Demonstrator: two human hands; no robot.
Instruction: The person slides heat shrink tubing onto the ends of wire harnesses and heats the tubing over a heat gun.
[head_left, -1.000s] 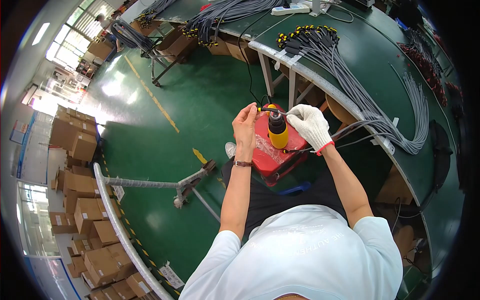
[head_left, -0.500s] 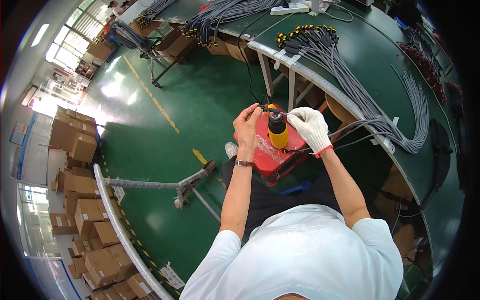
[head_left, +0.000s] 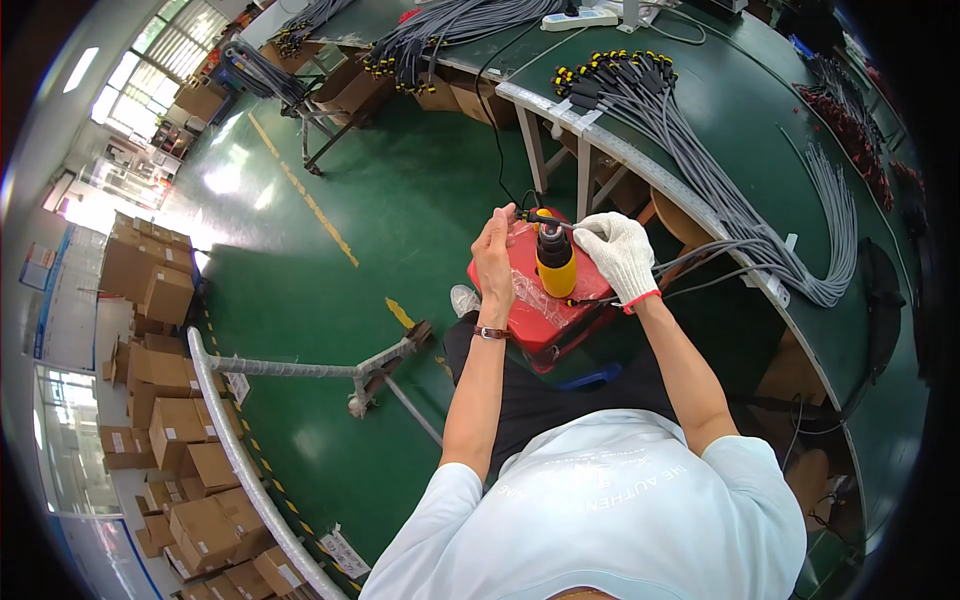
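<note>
My right hand point(head_left: 618, 255), in a white knit glove with a red cuff, pinches a thin grey cable whose dark connector end point(head_left: 538, 218) points left over the red stool. My bare left hand point(head_left: 494, 262) is beside that end, fingers fairly straight and pointing up; whether the fingertips touch it I cannot tell. Between my hands a yellow-and-black power tool point(head_left: 556, 265) stands upright on the plastic-covered red stool point(head_left: 535, 318). The connector passes by the tool's black top. More grey cable point(head_left: 715, 252) runs from near my gloved hand toward the bench.
On the green bench point(head_left: 715, 130) lies a bundle of grey cables point(head_left: 690, 165) with yellow-and-black ends. A metal-edged bench leg point(head_left: 583, 178) stands beyond the stool. At left are a wrapped metal rack point(head_left: 290, 369) and stacked cardboard boxes point(head_left: 205, 530). A white power strip point(head_left: 580, 19) is at the back.
My left hand's fingers have straightened from a pinch at the connector end, and the hand has turned more edge-on. My right hand has stayed nearly in place, still pinching the cable.
</note>
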